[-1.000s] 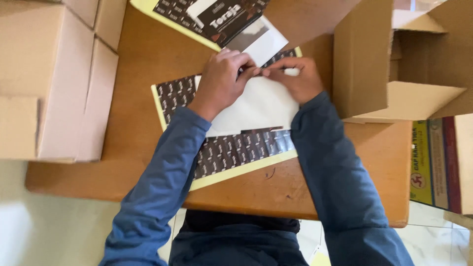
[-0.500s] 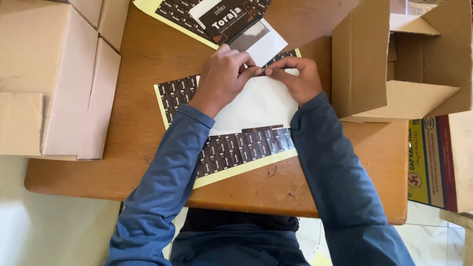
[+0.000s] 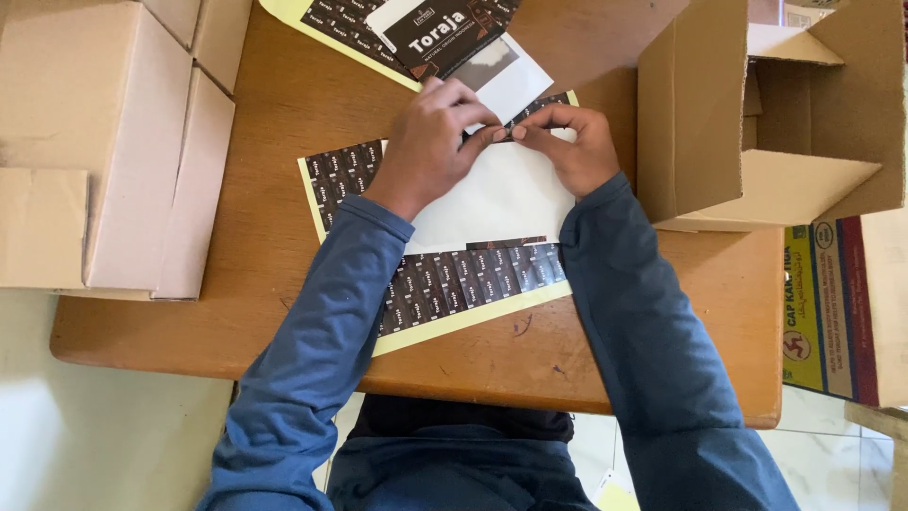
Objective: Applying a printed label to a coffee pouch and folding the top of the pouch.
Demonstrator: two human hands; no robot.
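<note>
The head view is showing the left hand (image 3: 430,142) and right hand (image 3: 567,147) pinching a small dark sticker (image 3: 504,132) between closed fingertips, over the sticker sheet (image 3: 463,279) lying flat near the wooden table (image 3: 274,142)'s front edge, where peeling is easy.

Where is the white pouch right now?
In the head view, the white pouch lies mid-table on the sticker sheet, its top edge pinched by the left hand and right hand.

A sticker sheet (image 3: 473,279) lies mid-surface (image 3: 284,123), with a blank sheet (image 3: 497,199) on top of it under both hands (image 3: 506,132). Behind them lies a printed pouch (image 3: 445,33) on a 2nd sticker sheet (image 3: 326,24). Closed cartons (image 3: 104,142) sit left, an open carton (image 3: 757,114) right.
</note>
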